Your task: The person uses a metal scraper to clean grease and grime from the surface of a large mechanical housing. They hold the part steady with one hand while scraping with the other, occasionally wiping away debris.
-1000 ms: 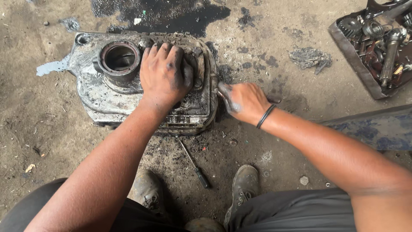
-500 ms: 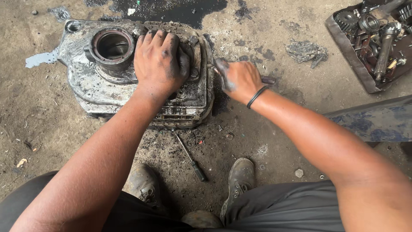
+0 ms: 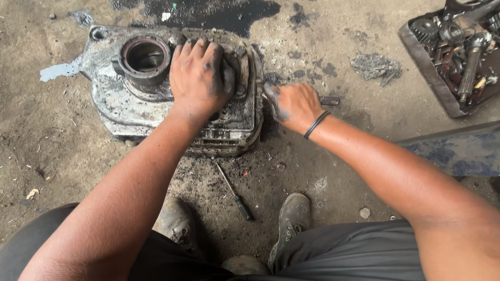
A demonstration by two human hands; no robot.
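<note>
A greasy metal engine casing (image 3: 117, 99) with a round bore lies flat on the dirty concrete floor. My left hand (image 3: 200, 78) presses palm-down on its top, fingers spread toward the far edge. At the casing's right edge, my right hand (image 3: 294, 106) is closed around a thin metal tool (image 3: 329, 100) whose handle end sticks out to the right. Its tip is hidden between hand and casing. A black band circles my right wrist.
A screwdriver (image 3: 235, 191) lies on the floor between the casing and my shoes (image 3: 291, 218). A tray of gears and shafts (image 3: 458, 57) sits at the upper right. A grey rag (image 3: 376, 66) and a dark oil stain (image 3: 219, 10) lie beyond the casing.
My right hand shifted slightly along the casing's right edge with the tool. My left hand stays pressed on the casing. The view moved a little.
</note>
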